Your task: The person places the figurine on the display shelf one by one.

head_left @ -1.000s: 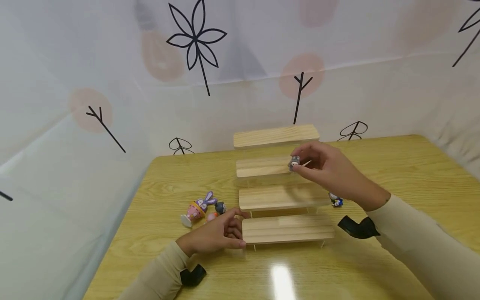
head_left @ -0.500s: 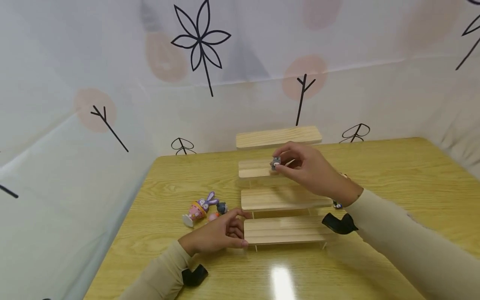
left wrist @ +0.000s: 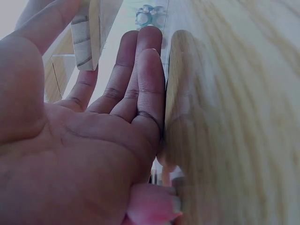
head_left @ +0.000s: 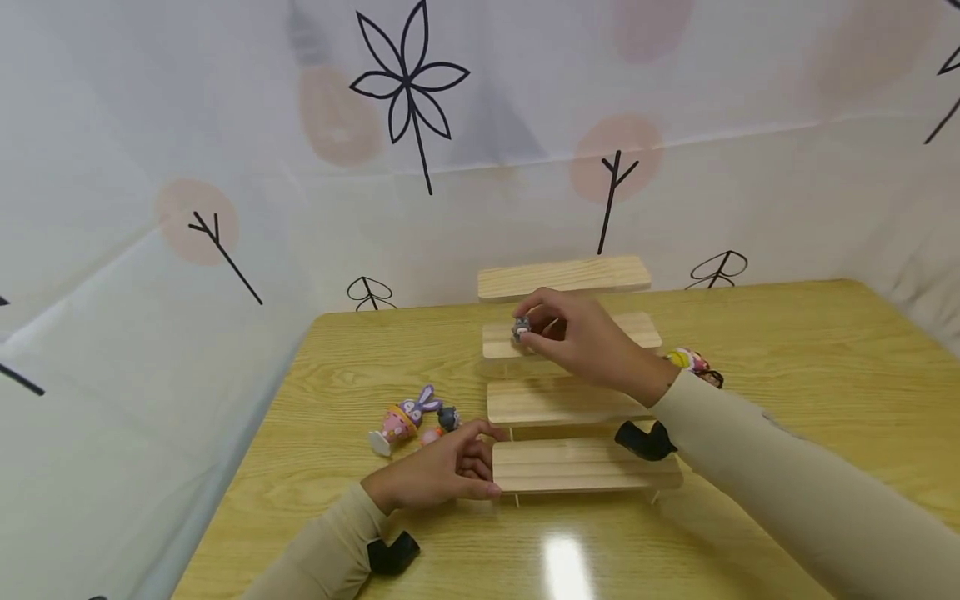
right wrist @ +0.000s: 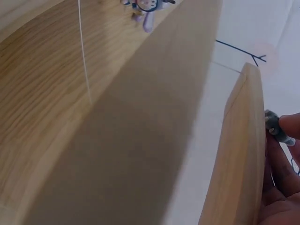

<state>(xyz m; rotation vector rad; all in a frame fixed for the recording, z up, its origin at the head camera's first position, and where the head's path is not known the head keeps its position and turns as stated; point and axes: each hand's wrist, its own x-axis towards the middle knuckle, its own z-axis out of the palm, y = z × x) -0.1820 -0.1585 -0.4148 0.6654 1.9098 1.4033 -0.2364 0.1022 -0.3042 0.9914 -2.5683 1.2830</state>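
A tiered wooden display stand with several pale boards on clear supports stands mid-table. My right hand pinches a small grey figurine between thumb and fingertips, at the left end of the board just below the top one. In the right wrist view the grey figurine shows right beside a board edge. My left hand grips the left end of the lowest board, thumb at its front corner and index finger at the back. The left wrist view shows the board end between them, the other fingers lying on the table side.
Left of the stand lie a rabbit figurine with purple ears, a dark grey figurine and a pink one. Beyond my right forearm lies a yellow and pink figurine, partly hidden. A patterned cloth hangs behind the table.
My right hand has moved left with the grey figurine along the board below the top one. The figurines on the right are uncovered or covered as the forearm passes. My left hand stays put.
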